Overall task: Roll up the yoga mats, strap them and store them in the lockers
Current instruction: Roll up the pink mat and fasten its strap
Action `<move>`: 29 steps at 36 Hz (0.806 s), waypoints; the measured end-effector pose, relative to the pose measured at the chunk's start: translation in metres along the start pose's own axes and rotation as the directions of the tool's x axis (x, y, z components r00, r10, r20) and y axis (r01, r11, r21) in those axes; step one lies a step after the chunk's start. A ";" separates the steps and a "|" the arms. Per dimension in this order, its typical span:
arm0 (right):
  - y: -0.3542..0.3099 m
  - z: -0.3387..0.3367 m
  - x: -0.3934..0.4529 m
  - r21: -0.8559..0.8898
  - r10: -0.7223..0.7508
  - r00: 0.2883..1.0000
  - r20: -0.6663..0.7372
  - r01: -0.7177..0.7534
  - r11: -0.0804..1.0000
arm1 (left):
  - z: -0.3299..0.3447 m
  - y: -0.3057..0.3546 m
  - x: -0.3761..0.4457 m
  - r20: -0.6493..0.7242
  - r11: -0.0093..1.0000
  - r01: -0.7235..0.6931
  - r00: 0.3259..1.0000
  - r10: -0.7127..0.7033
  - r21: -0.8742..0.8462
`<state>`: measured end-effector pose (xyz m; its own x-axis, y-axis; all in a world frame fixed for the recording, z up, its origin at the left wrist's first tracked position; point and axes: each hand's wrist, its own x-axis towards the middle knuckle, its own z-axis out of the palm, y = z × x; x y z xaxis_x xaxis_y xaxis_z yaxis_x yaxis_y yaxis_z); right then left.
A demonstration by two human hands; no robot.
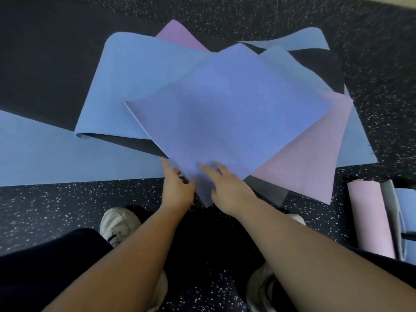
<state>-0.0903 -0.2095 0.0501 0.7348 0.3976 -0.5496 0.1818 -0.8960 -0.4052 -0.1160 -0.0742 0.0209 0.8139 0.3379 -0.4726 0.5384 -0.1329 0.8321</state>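
Here, fingers (209, 168): right hand (227, 190) spread flat, pressing the periwinkle mat (225, 113) corner.
Left hand (176, 188): pinching that corner's edge, likely to start the roll.
Mat: atop the piled mats, near the feet.
Floor (67, 203): dark speckled rubber; rolled mats (371, 219) at right.

You're looking down at a dark rubber floor (67, 206) flecked all over with small white specks. It fills the near ground and runs on to the far edge and the right side. At the top right corner a pale strip (382, 3) borders it, too blurred to identify. The light is dim and even.
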 end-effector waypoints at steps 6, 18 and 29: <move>-0.023 -0.034 -0.016 -0.005 -0.062 0.996 -0.069 0.062 0.998 | -0.012 0.048 -0.026 0.063 0.986 -0.162 0.985 0.159 0.038; -0.063 -0.121 -0.079 -0.097 -0.203 0.930 -0.305 0.181 0.979 | -0.025 0.116 -0.073 0.071 0.909 -0.404 0.908 0.412 -0.104; -0.069 -0.174 -0.132 0.049 -0.176 0.787 -0.591 0.252 0.966 | -0.039 0.184 -0.109 0.128 0.707 -0.695 0.719 0.683 0.129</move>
<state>-0.0864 -0.2343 0.2775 0.9327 0.3536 0.0708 0.3295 -0.7559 -0.5658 -0.1142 -0.0996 0.2371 0.9809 0.0323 0.1917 -0.1571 -0.4490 0.8796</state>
